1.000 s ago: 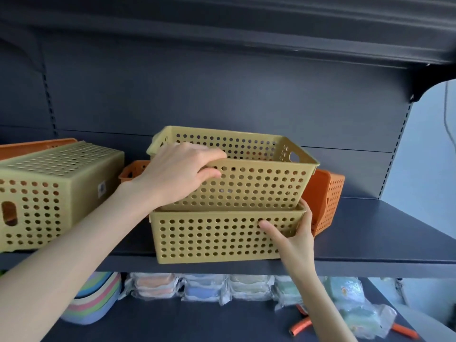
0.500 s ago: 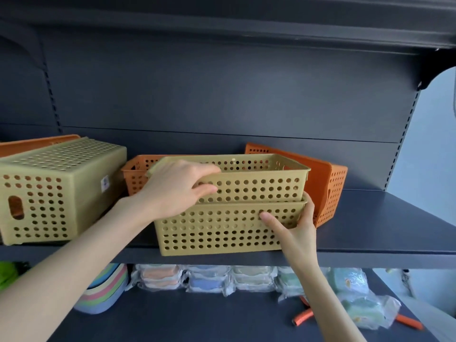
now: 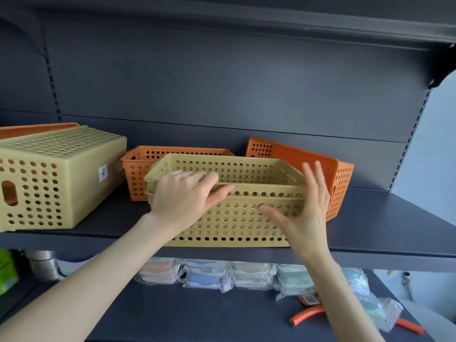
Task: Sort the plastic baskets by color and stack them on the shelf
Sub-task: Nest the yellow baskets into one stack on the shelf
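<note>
yellow stack: upper yellow basket [image 3: 222,169] sits nested inside lower yellow basket [image 3: 229,220], rims nearly flush. Stack stands at the front edge of the shelf [image 3: 385,225], about mid-length. Looks seated; same colour together fits the sort.
left hand [image 3: 183,196]: fingers hooked over the front rim of the upper basket, thumb along the rim line. Closed lightly on that rim, probably pressing it down so the nest seats level.
right hand [image 3: 306,211]: open, fingers spread and pointing up, palm flat against the right end of the stack, thumb across the front wall of the lower basket. Grips nothing; reads as a brace so the stack does not slide right.
orange baskets: upright orange basket [image 3: 138,174] directly behind the stack, toward the back of the shelf. Tilted orange basket [image 3: 338,183] leans just right of the stack, close to the right hand; contact with the stack unclear.
upturned yellow basket [image 3: 49,178]: bottom up at the left end of the shelf, another orange rim [image 3: 37,128] showing behind it. Still outside the yellow stack, so likely next to flip and nest.
risk: stack sits at the front edge; a push back would meet the orange basket behind.
</note>
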`<state>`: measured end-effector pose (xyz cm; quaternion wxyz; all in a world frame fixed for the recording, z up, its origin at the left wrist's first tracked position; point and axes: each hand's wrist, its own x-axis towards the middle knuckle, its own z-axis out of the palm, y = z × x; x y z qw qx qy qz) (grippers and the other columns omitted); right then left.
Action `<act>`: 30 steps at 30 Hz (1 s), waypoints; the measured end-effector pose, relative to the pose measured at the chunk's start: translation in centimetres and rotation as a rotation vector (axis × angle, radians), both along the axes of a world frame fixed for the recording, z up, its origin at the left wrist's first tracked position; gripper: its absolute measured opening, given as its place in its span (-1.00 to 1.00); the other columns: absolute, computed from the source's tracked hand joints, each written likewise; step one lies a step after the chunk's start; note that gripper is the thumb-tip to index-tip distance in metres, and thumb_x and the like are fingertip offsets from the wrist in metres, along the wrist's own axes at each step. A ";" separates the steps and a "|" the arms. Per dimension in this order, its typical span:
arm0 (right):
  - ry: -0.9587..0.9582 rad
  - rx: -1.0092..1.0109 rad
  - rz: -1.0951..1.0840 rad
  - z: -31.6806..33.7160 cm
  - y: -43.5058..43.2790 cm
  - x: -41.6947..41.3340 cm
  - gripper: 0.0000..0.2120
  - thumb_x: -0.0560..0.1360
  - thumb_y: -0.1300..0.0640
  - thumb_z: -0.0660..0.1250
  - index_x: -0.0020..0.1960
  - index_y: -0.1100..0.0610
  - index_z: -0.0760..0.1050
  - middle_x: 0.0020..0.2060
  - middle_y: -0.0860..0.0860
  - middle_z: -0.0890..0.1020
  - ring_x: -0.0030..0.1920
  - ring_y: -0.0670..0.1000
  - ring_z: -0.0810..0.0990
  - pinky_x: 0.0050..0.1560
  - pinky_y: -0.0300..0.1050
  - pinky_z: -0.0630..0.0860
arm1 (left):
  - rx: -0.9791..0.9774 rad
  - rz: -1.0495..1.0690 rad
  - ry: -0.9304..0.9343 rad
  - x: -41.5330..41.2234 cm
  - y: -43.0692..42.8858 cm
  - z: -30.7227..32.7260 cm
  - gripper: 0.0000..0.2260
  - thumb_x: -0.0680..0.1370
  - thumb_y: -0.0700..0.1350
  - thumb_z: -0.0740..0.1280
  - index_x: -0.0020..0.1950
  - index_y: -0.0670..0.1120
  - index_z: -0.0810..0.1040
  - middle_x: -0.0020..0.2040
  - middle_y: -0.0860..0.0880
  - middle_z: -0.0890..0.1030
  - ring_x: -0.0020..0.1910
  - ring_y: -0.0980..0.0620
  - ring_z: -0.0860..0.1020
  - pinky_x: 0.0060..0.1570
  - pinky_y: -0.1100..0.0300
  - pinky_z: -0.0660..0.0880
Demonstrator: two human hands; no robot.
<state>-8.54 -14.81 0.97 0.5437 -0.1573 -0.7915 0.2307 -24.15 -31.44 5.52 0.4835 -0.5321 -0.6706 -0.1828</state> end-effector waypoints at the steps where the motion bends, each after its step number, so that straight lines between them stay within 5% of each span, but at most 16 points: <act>1: -0.033 0.023 0.014 0.4 0.0 0.1 -0.16 0.22 -0.18 0.51 0.41 -0.03 0.25 0.43 -0.12 0.16 0.44 -0.13 0.08 0.40 -0.14 0.13 | 0.017 -0.001 0.020 0.0 0.1 -0.1 -0.59 0.56 0.18 0.22 -0.36 -0.06 0.48 -0.55 0.07 0.46 -0.59 0.09 0.44 -0.47 0.35 0.15; 6: -0.127 0.025 -0.040 1.4 0.2 0.4 -0.34 0.16 -0.31 0.42 0.09 0.09 0.44 0.09 -0.10 0.34 0.17 -0.05 0.27 0.11 -0.13 0.35 | 0.108 -0.005 0.103 -0.5 0.5 -0.4 -0.58 0.54 0.19 0.24 -0.38 -0.08 0.45 -0.56 0.05 0.46 -0.59 0.08 0.44 -0.44 0.33 0.15; 11: -0.165 0.153 -0.103 2.5 0.8 0.6 -0.36 0.17 -0.35 0.37 -0.07 0.18 0.51 -0.02 -0.03 0.52 0.20 0.08 0.38 0.24 0.07 0.34 | 0.144 0.003 0.114 -0.8 0.9 -0.6 -0.55 0.55 0.21 0.21 -0.39 -0.08 0.46 -0.56 0.05 0.47 -0.57 0.09 0.46 -0.45 0.33 0.17; 14: -0.188 0.119 -0.017 3.4 0.6 0.9 -0.46 0.16 -0.28 0.41 -0.12 0.16 0.52 -0.15 -0.21 0.48 0.03 0.02 0.42 0.06 -0.36 0.34 | 0.157 -0.011 0.126 -1.0 1.0 -0.9 -0.54 0.57 0.20 0.18 -0.39 -0.08 0.47 -0.55 0.05 0.48 -0.57 0.09 0.47 -0.43 0.33 0.18; 17: -0.163 0.123 0.006 3.5 0.6 1.0 -0.48 0.15 -0.24 0.44 -0.15 0.18 0.53 -0.25 -0.26 0.41 -0.12 -0.04 0.37 -0.16 -0.42 0.30 | 0.140 -0.008 0.102 -0.9 0.8 -0.8 -0.55 0.57 0.19 0.18 -0.39 -0.07 0.46 -0.55 0.05 0.47 -0.57 0.08 0.45 -0.42 0.33 0.18; 24: -0.170 0.036 0.060 3.3 0.5 1.9 -0.49 0.21 -0.29 0.43 0.01 -0.01 0.49 -0.03 -0.24 0.48 0.08 -0.10 0.44 0.02 -0.40 0.35 | 0.100 -0.070 0.006 1.0 1.8 -1.1 -0.54 0.62 0.11 0.07 -0.25 -0.13 0.57 -0.37 -0.02 0.60 -0.40 0.00 0.55 -0.28 0.15 0.42; 27: -0.022 -0.070 0.046 2.7 1.1 3.6 -0.57 0.37 -0.22 0.40 0.16 -0.12 0.40 0.13 -0.18 0.51 0.15 -0.21 0.46 0.13 -0.33 0.38 | 0.147 -0.077 -0.009 2.7 3.5 -1.2 -0.60 0.62 0.05 0.09 -0.20 -0.13 0.58 -0.33 -0.03 0.60 -0.33 -0.02 0.52 -0.20 0.07 0.43; 30: 0.134 -0.263 -0.011 2.2 3.1 5.0 -0.68 0.46 -0.04 0.35 0.18 -0.03 0.41 0.14 -0.07 0.53 0.08 -0.16 0.52 0.13 -0.16 0.44 | 0.147 -0.103 0.004 4.2 5.3 -1.3 -0.66 0.60 0.03 0.14 -0.18 -0.13 0.57 -0.32 -0.02 0.60 -0.33 -0.01 0.52 -0.21 0.09 0.41</act>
